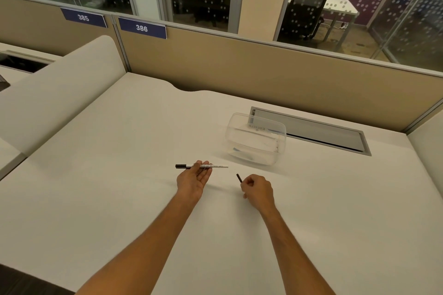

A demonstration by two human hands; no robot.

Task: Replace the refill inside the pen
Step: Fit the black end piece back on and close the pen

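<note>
A white pen [215, 166] with a black cap at its left end lies level across the fingers of my left hand [193, 181], which is turned palm up just above the white desk [119, 199]. The thumb and fingertips pinch the pen near its middle. To the right, my right hand [257, 190] is curled, and a short dark piece [239, 178] sticks up from between its fingers. That dark piece is apart from the pen's right end. How long it is inside the hand is hidden.
A clear plastic container [256, 139] stands just behind the hands, to the right. Behind it a grey cable flap [318, 133] is set into the desk. Beige partition panels [239, 67] close off the back, and a white divider [60, 93] rises at the left.
</note>
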